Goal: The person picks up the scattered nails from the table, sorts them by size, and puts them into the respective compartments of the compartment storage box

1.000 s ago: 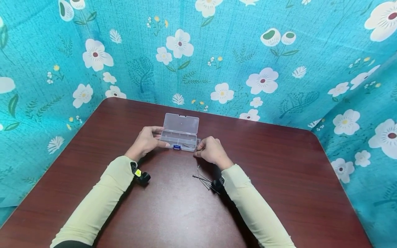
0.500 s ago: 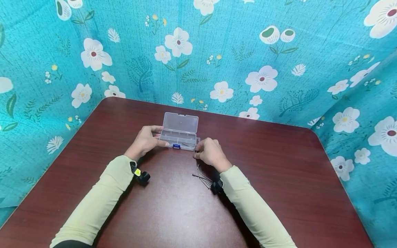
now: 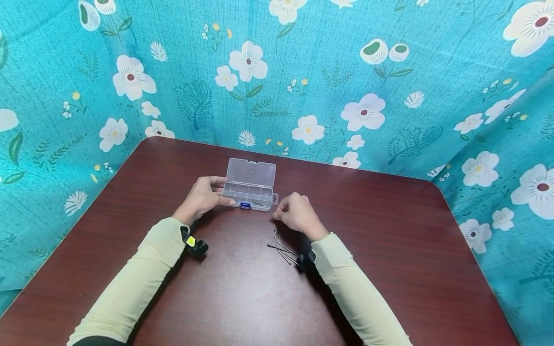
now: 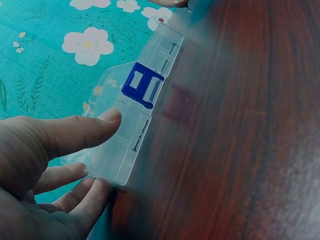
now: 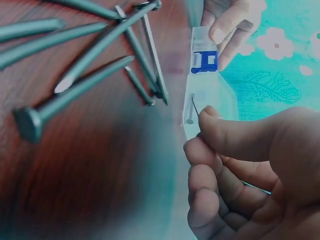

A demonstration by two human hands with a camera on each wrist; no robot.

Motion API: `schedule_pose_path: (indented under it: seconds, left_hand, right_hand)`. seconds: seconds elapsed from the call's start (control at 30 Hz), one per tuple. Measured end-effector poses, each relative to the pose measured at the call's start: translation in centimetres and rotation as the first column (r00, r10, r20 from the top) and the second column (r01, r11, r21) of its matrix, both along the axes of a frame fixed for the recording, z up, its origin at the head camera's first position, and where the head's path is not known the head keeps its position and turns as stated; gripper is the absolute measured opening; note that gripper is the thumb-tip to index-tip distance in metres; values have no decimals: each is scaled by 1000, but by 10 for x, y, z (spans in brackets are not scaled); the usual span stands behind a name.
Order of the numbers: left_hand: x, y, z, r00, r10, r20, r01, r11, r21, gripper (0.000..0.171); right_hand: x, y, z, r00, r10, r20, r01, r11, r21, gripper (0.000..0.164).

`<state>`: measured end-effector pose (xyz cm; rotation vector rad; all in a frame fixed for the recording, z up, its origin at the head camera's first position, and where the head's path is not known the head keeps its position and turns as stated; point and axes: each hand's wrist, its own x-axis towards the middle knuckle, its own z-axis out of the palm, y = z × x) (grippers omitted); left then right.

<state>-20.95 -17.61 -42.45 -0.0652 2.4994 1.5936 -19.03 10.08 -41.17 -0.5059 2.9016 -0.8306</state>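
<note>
Left hand point(image 3: 202, 198) clamped on clear box point(image 3: 250, 184), near far edge of table point(image 3: 359, 216) | right hand point(image 3: 298, 212) pinched nail point(image 5: 196, 106) beside box's right end | I judged slack pinch might drop it

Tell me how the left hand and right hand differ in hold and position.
The left hand grips the clear box at its left end; the right hand is by the other end, nearer the loose nails. The left hand's thumb lies on the box's front, while the right hand pinches a thin metal piece. Both emerge from pale sleeves.
</note>
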Motion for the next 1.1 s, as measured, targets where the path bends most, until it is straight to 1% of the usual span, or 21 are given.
schedule_pose_path:
  seconds: [0.27, 0.37, 0.57, 0.77, 0.97, 1.1]
  left_hand:
    - [-1, -1, -2, 1000, 4, -4, -4, 1000, -3, 76]
    - [-1, -1, -3, 1000, -3, -12, 3, 1000, 1, 77]
    - [-2, 0, -4, 1000, -2, -10, 2, 1000, 11, 77]
    - [-2, 0, -2, 1000, 7, -9, -7, 1000, 10, 77]
    - [-3, -1, -2, 1000, 4, -20, -4, 1000, 4, 76]
    - [-4, 0, -3, 1000, -1, -30, 2, 1000, 13, 77]
  right_hand:
    - [-2, -3, 5, 1000, 12, -4, -12, 999, -34, 20]
    - [-3, -6, 7, 1000, 12, 10, -11, 998, -63, 18]
    - [-5, -13, 13, 999, 2, 51, 3, 994, -107, 20]
    - [-10, -24, 16, 998, -6, 63, 13, 994, -105, 18]
    - [-15, -35, 19, 999, 36, 35, -32, 995, -97, 28]
    - [-17, -42, 20, 999, 44, 26, -41, 994, -99, 32]
